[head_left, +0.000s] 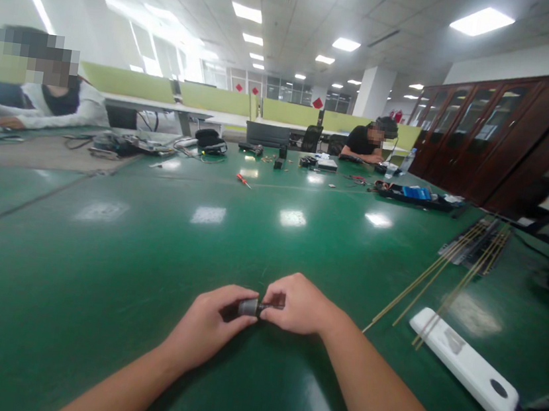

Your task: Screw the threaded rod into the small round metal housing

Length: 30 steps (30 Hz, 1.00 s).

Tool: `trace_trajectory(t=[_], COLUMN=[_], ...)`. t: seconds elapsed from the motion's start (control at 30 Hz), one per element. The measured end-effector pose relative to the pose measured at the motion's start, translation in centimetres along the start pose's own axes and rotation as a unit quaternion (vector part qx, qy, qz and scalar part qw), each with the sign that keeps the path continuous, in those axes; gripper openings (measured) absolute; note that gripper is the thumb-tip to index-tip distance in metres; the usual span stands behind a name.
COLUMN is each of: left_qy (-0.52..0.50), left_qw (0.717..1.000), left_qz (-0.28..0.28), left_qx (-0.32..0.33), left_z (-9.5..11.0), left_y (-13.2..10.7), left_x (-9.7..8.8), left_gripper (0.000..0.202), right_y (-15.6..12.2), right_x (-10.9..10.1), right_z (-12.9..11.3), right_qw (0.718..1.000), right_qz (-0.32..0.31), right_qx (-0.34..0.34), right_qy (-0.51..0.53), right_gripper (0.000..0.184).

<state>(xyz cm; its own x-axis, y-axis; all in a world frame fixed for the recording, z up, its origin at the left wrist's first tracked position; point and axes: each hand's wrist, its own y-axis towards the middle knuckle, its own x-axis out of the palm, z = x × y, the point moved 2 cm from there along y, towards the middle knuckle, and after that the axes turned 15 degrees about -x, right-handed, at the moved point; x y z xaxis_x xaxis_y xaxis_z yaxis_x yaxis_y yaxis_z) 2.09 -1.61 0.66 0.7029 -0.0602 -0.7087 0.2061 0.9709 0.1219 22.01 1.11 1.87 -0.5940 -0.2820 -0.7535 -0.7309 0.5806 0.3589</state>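
Observation:
A small grey cylinder (pixel 248 307), dark at one end, lies sideways in the grip of my left hand (pixel 210 318), between thumb and fingers. From its right end a thin dark piece (pixel 272 306) sticks out, pinched by the thumb and fingers of my right hand (pixel 295 305). The two hands are close together, low over the green table (pixel 157 264). Whether the cylinder and the dark piece are joined, I cannot tell. Fingers hide part of both, and the exact kind of the part is too small to make out.
On the right lie thin yellowish rods (pixel 420 283) and a long white device (pixel 465 363). Farther off is a red-handled screwdriver (pixel 243 179). A tool tray (pixel 416 195) and electronic parts (pixel 116 144) line the far side. One person sits at the left, another at the back.

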Motion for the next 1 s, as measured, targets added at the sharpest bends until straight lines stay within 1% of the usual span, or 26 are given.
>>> trace_trajectory(t=[0.4,0.77,1.0], left_qy=[0.003,-0.002,-0.003], left_qw=[1.0,1.0,1.0], left_qz=[0.003,0.004,0.004], left_qx=[-0.001,0.0,-0.006], left_z=[0.0,0.13,-0.21], left_y=[-0.01,-0.06,0.05], left_x=[-0.01,-0.08,0.02], left_gripper=[0.025,0.025,0.025], right_y=[0.01,-0.05,-0.08], right_x=[-0.15,-0.23,-0.34], right_z=[-0.08,-0.03,-0.13], right_qw=[1.0,1.0,1.0], right_qz=[0.0,0.002,-0.001], right_qx=[0.009,0.0,0.007], right_qy=[0.004,-0.003,-0.001], right_gripper=[0.009,0.009,0.009])
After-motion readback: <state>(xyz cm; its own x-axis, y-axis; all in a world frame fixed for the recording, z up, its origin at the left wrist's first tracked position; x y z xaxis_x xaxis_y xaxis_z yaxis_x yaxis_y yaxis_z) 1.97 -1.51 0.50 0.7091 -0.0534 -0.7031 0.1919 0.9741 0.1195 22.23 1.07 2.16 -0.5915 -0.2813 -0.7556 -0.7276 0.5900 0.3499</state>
